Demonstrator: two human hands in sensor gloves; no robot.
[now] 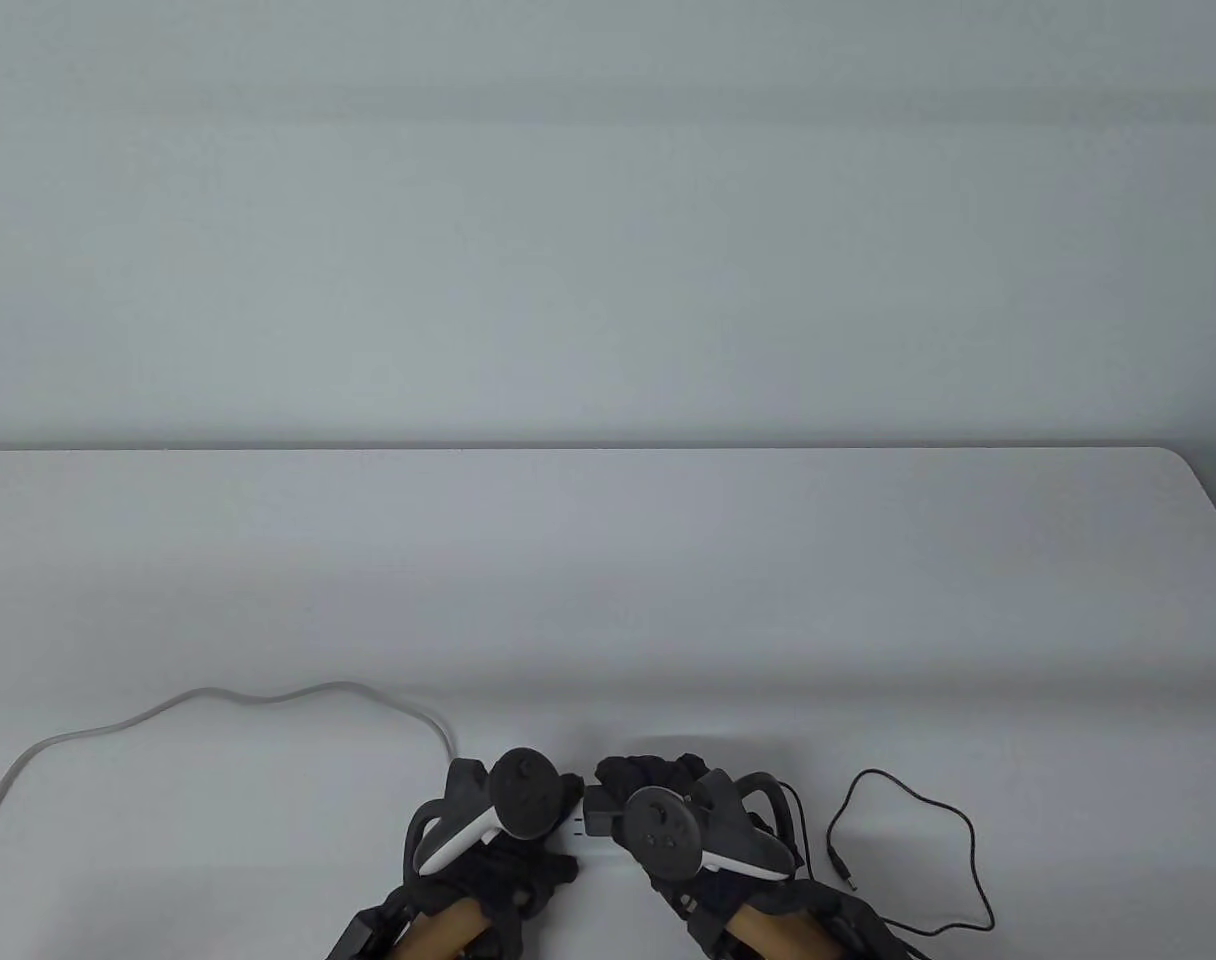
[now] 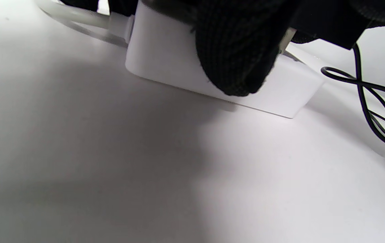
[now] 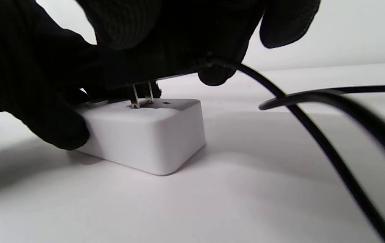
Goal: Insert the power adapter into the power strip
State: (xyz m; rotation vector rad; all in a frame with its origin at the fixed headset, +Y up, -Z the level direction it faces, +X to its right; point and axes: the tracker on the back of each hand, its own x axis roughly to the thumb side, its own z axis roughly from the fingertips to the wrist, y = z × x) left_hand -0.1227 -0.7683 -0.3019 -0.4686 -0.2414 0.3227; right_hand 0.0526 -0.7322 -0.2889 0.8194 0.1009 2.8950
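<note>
Right wrist view has my right hand (image 3: 165, 37) gripping the adapter (image 3: 138, 76), prongs (image 3: 141, 96) at the slots; left hand (image 2: 236, 44) holds the power strip (image 3: 145, 135) on the table (image 1: 608, 600); I'd press straight down, keeping the prongs upright.

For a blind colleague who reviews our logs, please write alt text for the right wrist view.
A gloved right hand holds a black power adapter just above a white power strip, its two metal prongs entering the slots but not fully in. A left-hand finger presses against the strip's side, and the adapter's black cable trails right over the white table.
</note>
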